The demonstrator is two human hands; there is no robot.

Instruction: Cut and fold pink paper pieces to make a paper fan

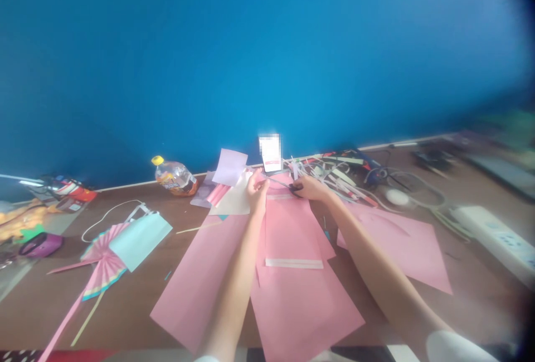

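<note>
At the far middle of the table, my right hand (310, 188) is closed around the dark handles of a pair of scissors (285, 183), whose thin blades reach left over pink paper. My left hand (257, 188) pinches the edge of a pink paper (278, 177) close to the blade tips. Below the hands lies a pink sheet with pale strips (292, 233) across it, overlapping a larger pink sheet (307, 306). Another pink sheet (200, 278) lies under my left forearm. A lit phone (271, 153) stands just beyond the hands.
Pale paper strips (334, 175) lie heaped to the right, near cables (418, 183) and a white power strip (497, 236). A yellow-capped bottle (175, 178) stands at left by the blue wall (251, 61). A pleated pink paper fan (106, 259) lies beside a light blue sheet (141, 241).
</note>
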